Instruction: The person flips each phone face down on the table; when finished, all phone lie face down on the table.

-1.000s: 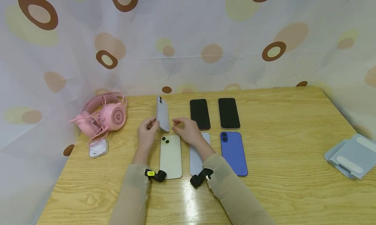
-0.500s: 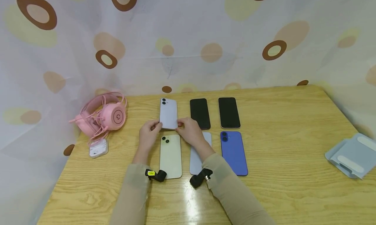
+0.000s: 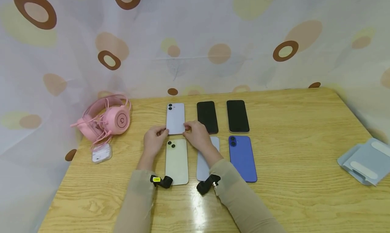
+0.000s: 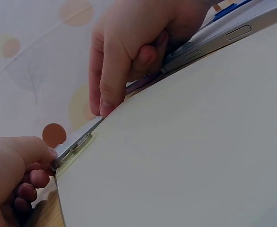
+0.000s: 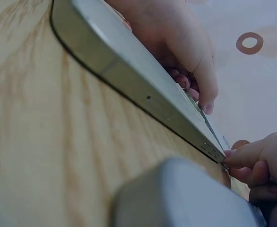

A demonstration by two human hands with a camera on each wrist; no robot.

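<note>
A lavender phone (image 3: 175, 118) lies camera side up at the back left of a group of phones. My left hand (image 3: 154, 140) pinches its near left corner, thumb on top and fingers curled at the edge. With thumb and forefinger, my right hand (image 3: 196, 135) holds the near right corner. Just in front lies a pale yellow phone (image 3: 177, 165), which fills much of the left wrist view. A light blue phone (image 3: 203, 167) is partly hidden beneath my right wrist. The right wrist view shows my left fingertips (image 5: 231, 163) at the lavender phone's far end.
Two phones with dark screens, one (image 3: 208, 116) near my right hand and another (image 3: 238, 116) farther right, lie in the back row. A blue phone (image 3: 243, 160) lies before them. Pink headphones (image 3: 117, 119) and a small white case (image 3: 102, 153) sit left, a light blue stand (image 3: 365, 160) far right.
The lavender phone, tilted up on its side in my left hand a second ago, has come down flat with its back up. My right hand has taken hold of its right corner.
</note>
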